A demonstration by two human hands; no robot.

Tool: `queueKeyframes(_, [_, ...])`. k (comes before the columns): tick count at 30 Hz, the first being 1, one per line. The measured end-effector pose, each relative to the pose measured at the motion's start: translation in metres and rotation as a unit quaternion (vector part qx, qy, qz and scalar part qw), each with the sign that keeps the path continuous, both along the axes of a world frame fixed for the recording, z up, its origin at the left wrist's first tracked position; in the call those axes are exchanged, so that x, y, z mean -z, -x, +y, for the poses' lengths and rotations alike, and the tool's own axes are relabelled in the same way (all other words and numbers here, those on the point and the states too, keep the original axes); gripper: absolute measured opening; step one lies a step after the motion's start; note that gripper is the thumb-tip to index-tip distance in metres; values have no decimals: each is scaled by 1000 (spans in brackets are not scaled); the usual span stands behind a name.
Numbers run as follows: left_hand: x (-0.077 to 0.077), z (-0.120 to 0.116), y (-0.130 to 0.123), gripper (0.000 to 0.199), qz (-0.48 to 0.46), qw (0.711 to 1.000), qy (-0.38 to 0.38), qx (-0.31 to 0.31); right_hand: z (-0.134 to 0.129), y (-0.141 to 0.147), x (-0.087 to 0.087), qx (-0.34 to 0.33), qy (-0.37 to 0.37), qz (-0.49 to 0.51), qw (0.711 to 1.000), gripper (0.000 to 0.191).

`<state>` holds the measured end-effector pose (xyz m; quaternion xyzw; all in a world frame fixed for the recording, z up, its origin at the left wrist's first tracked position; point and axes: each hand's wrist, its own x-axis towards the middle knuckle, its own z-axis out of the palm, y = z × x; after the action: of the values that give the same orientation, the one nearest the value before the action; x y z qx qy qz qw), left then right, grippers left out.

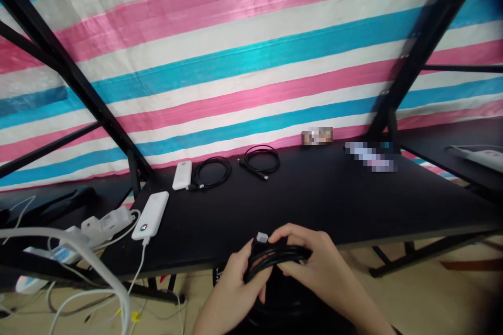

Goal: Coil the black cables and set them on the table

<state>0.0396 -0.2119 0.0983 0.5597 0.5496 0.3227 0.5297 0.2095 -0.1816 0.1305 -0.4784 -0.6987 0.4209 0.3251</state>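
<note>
Both our hands are closed around a looped black cable (275,258), gathered low in front of us, at the near edge of the black table (334,204). Our left hand (238,285) grips the left end of the loops, thumb and fingers wrapped about the strands; our right hand (322,264) pinches the other end, its fingertips near a pale connector (262,237) that sticks up between the hands. What lies under the right palm we cannot tell.

We judge the cable light, yet thick and springy: it bends readily but likely pushes back against tight turns, so loosely held loops may fan open. Its jacket looks smooth and perhaps a little slippery. The best hold seems to be around all the strands at once, on the side of the loops away from the connector, with soft pressure and no sharp kink. The connector is the stiff, more delicate part; we would take it by its body, never pull on the cord right behind it.

Beyond our hands, slightly left, lies a thinner coil (212,187), and nearly straight ahead a second coil (257,173). Farther left of our hands are two white power banks, one nearer (151,215) and one beyond it (182,175).
</note>
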Motion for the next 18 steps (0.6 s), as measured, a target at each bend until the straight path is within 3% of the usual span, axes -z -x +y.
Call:
queueKeyframes(6, [4, 0, 8, 28, 0, 996, -8, -91, 1, 14, 8, -27, 28, 54, 998, 26])
queueKeyframes(9, [13, -1, 22, 36, -37, 978, 0, -206, 5, 12, 9, -60, 58, 97, 992, 15])
queueKeyframes(11, [18, -1, 31, 39, -88, 955, 18, -284, 7, 9, 11, -49, 81, 124, 988, 6])
queueKeyframes(12, [20, 0, 35, 36, -119, 941, 29, -314, 8, 8, 14, -37, 104, 149, 983, 11])
queueKeyframes(14, [24, 1, 38, 27, -179, 918, 34, -351, 7, 10, 24, -10, 181, 233, 956, 26])
queueKeyframes(18, [35, 7, 26, 14, -273, 887, 7, -372, 7, 22, 48, 68, 323, 437, 837, 53])
